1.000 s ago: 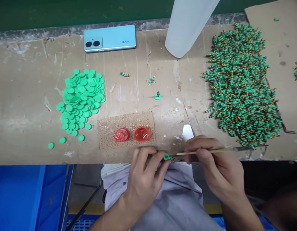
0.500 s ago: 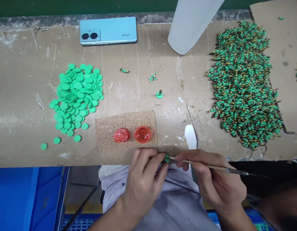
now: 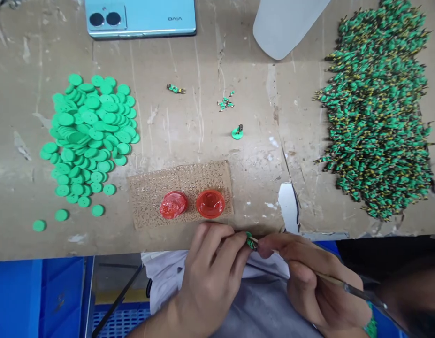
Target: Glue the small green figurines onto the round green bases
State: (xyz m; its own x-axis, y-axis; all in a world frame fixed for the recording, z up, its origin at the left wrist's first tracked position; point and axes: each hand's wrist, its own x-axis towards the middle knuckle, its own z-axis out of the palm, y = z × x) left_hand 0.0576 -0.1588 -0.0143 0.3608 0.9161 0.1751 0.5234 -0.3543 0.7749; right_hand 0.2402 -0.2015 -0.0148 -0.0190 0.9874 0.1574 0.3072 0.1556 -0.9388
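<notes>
Between the thumb and fingers of my left hand (image 3: 212, 263) is a small green figurine (image 3: 251, 242), partly hidden by the fingertips. My right hand (image 3: 316, 274) grips a thin stick tool (image 3: 328, 279) with a wooden shaft and a dark rear part. Its pale tip touches or nearly touches the figurine; I cannot tell which. Just beyond my hands, a brown speckled cardboard piece (image 3: 147, 199) carries two small red cups, the left cup (image 3: 173, 204) filled with glossy stuff and the right cup (image 3: 210, 203) hollow and wet-looking.
Green discs (image 3: 94, 126) lie heaped at left, and a large pile of green-and-yellow figurines (image 3: 379, 117) at right. A figurine on a green base (image 3: 237, 133) stands mid-table near tiny loose parts (image 3: 225, 103) and one lying figurine (image 3: 175, 88). A phone (image 3: 143, 19) and white object (image 3: 284, 28) are behind.
The camera view has moved closer to the table and shifted. The stick's tip now sits nearer to the figurine, and the right hand is turned slightly. Both hands keep their holds.
</notes>
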